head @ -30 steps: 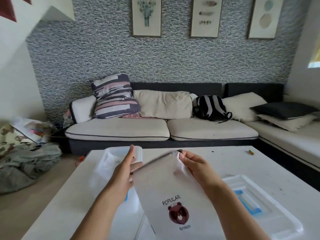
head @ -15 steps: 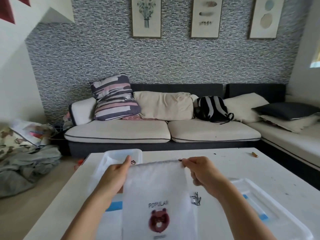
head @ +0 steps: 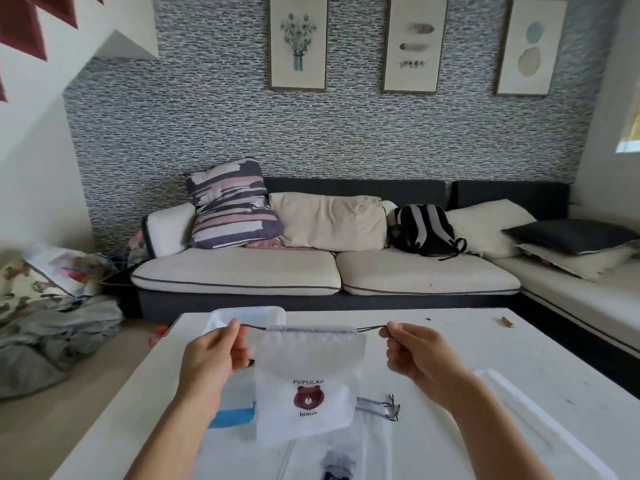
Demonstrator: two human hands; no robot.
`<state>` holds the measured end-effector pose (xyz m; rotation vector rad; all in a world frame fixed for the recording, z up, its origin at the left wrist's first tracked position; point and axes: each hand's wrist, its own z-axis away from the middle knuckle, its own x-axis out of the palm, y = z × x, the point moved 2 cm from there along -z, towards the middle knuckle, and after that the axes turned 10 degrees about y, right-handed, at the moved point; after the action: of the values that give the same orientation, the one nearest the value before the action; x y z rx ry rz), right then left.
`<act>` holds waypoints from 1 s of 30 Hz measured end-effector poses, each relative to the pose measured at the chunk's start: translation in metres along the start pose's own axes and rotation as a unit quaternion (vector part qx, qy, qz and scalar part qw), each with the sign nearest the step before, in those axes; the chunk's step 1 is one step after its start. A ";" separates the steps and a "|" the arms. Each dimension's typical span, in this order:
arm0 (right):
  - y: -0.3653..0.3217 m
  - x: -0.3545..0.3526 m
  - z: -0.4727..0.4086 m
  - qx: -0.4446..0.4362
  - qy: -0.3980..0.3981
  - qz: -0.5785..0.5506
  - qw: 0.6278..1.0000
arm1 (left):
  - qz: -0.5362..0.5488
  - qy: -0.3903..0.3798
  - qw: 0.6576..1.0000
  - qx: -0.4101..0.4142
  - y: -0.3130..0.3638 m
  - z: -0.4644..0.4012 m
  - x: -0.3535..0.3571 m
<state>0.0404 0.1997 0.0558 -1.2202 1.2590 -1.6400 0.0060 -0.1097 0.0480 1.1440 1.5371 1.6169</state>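
Nearest me, a second pouch lay flat and blurred on the white surface, with a clear tray to its right. Just beyond it I held the bear pouch up off the surface, print towards me, its lower edge hanging beside a blue strip. My left grip pinched the cord at the pouch's top left corner. My right grip pinched the cord's other end on the right. The cord ran level and taut, and the pouch's mouth was gathered between my grips. Beyond my left grip sat another tray. Far right on the surface lay a small brown stick. Past the surface stood the sofa, with a backpack on it.
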 end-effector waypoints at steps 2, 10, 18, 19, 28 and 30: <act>0.002 -0.002 0.000 -0.041 0.037 0.133 0.990 | -0.103 0.041 0.991 0.078 -0.003 -0.001 -0.006; 0.001 0.019 -0.002 0.046 0.022 -0.107 0.993 | 0.265 -0.110 0.940 -0.183 0.009 -0.002 0.010; 0.016 0.038 -0.010 0.144 -0.039 -0.362 0.920 | 0.334 -0.124 0.910 -0.213 0.008 0.017 0.033; 0.016 0.039 -0.011 0.140 -0.052 -0.365 0.919 | 0.330 -0.119 0.913 -0.209 0.006 0.017 0.034; -0.006 -0.009 -0.027 0.087 0.073 -0.492 0.863 | 0.494 0.031 0.838 -0.229 0.015 -0.021 -0.012; -0.011 -0.029 -0.030 0.064 0.120 -0.462 0.876 | 0.496 0.053 0.840 -0.212 0.021 -0.028 -0.024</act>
<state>0.0200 0.2382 0.0570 -1.7082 0.6687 -2.5639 -0.0060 -0.1461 0.0667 1.7219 0.5008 2.5328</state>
